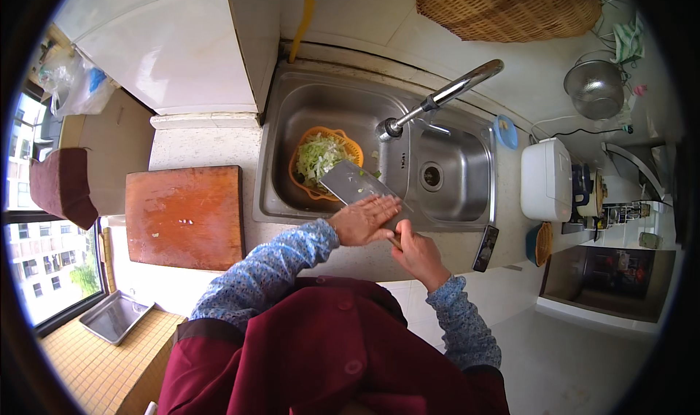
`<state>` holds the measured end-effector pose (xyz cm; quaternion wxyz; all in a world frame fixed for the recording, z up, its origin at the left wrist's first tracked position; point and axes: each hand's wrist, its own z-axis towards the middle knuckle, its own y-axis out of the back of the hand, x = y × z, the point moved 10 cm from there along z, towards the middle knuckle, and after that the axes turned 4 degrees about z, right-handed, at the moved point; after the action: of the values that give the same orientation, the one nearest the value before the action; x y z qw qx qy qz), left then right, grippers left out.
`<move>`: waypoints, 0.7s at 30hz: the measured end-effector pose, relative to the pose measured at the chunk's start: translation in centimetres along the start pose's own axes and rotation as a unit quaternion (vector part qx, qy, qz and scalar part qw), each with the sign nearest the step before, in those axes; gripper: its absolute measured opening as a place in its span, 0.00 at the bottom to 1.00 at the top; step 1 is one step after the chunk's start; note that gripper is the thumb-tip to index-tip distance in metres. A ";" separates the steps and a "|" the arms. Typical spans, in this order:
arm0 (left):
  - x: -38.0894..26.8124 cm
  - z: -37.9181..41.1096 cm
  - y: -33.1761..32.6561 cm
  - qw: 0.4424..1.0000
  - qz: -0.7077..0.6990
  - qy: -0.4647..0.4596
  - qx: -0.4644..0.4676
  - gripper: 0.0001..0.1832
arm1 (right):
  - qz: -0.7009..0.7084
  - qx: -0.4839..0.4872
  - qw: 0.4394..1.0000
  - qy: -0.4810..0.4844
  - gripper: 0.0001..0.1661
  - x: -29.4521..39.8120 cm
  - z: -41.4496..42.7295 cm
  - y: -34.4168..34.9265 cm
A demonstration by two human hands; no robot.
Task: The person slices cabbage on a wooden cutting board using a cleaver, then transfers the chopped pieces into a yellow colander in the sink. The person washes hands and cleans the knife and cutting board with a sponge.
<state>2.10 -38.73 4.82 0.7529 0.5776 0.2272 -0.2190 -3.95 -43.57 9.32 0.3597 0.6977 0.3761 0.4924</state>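
Observation:
My right hand (420, 255) is closed around the handle of a Chinese cleaver (350, 179). Its broad blade points up and left over the front of the large sink basin, with a few bits of vegetable stuck to it. Flat across the blade near the handle lies my left hand (369, 218), fingers extended and thumb spread. The blade's far corner overlaps an orange plastic colander (358, 144) in the basin, which holds shredded cabbage (317, 158). Whether blade and colander touch, I cannot tell.
A wooden cutting board (183, 213) with a few scraps lies left of the double steel sink (262, 196). The chrome faucet (448, 92) rises behind the divider. Right are a phone (485, 248) at the counter edge, a light-blue dish (506, 132) and a white appliance (546, 180).

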 end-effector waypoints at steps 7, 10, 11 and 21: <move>17.6 -2.4 0.0 0.940 -0.103 0.321 0.042 0.38 | 0.007 -0.011 0.991 -0.131 0.21 -3.8 -5.6 2.6; 21.6 -3.6 0.1 0.927 -0.127 0.343 -0.082 0.39 | 0.025 -0.043 0.979 -0.196 0.23 -6.0 -9.0 3.4; 21.7 -3.3 -0.4 0.932 -0.125 0.333 -0.072 0.38 | 0.034 -0.061 0.976 -0.204 0.23 -6.2 -9.8 3.5; 12.5 -4.9 1.3 0.932 0.279 0.213 -0.096 0.19 | 0.102 -0.138 0.970 -0.171 0.24 -6.4 -10.9 1.4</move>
<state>12.47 -34.54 -2.71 0.7698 0.5753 0.2319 0.1507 -15.61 -48.45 10.63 0.4592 0.7497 0.1648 0.4471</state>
